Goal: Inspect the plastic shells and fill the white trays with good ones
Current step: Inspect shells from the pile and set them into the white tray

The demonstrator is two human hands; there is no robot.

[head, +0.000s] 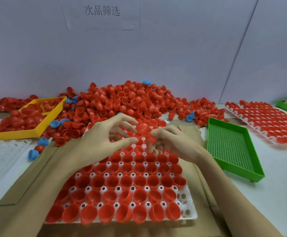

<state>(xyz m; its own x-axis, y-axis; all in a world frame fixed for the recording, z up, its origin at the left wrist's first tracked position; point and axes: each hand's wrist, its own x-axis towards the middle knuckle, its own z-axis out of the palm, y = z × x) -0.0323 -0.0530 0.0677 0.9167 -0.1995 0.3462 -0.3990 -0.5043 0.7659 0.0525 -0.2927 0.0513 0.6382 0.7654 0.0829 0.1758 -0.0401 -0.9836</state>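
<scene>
A: What is the setting?

B: A pale worktop (276,185) against a plain grey wall, with a paper sign (102,12) printed with dark characters at twelve o'clock. Flat cardboard (28,177) lies under the middle of the work.

A: Where are the shells?

B: A big heap of red shells (122,100) sits at twelve o'clock by the wall, with a few blue shells (54,124) scattered at its ten o'clock edge. The white tray (189,212) lies at six o'clock, most of its pockets holding red shells with the open side up. A few pockets at its right edge show bare white.

A: And the hands?

B: Both hover over the far end of that tray. The left hand (103,139) has its fingers loosely spread and curved, thumb reaching right; I cannot tell whether its grip holds anything. The right hand (171,142) has its grip closed round a red shell (152,139), blurred, between the two hands.

A: Anything else?

B: A yellow tray (26,134) with red shells at ten o'clock, a green perforated tray (233,147) at three o'clock, and a second filled tray (267,122) at two o'clock.
</scene>
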